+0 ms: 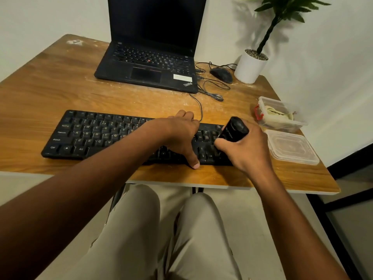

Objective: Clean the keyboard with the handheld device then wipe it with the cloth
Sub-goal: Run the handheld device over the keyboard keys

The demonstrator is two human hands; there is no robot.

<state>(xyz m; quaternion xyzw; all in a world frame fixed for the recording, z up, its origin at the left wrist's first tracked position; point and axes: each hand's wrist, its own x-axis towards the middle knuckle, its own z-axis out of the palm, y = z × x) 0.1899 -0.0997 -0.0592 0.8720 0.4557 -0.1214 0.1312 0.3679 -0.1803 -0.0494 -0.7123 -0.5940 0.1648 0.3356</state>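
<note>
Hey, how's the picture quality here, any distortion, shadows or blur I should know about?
Head view: wide-angle lens bows the table edges; the plant throws a soft shadow on the wall; the laptop screen is dark, without glare; keyboard legends look slightly soft; the right hand and handheld device are fairly sharp.
</note>
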